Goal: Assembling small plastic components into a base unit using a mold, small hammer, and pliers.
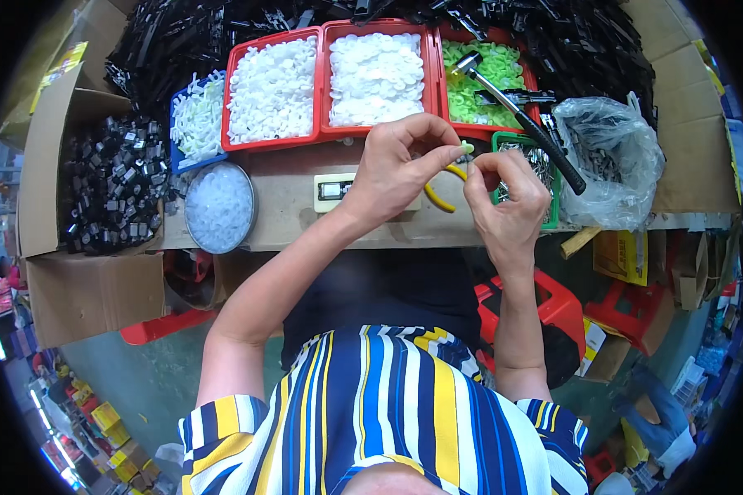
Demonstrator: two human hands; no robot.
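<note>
Over the front of the workbench, my left hand (400, 169) pinches a small pale green plastic piece (467, 148) between thumb and fingertips. My right hand (508, 202) is close beside it on the right, thumb and fingers pressed together; whatever they hold is too small to make out. Between and below the hands a curved yellow handle (440, 198) shows, its other end hidden. A cream block (323, 202) with a dark metal-like part in it lies left of my left wrist. Partly behind my right hand stands a green tray (553, 216) of small metal parts.
Red trays (322, 82) hold white and green pieces. A hammer (512, 107) lies across the right tray, near a clear plastic bag (615, 177). At left are a blue tray (173, 136), a round tub (220, 247) and a cardboard box (45, 173). Black parts (173, 49) are heaped behind.
</note>
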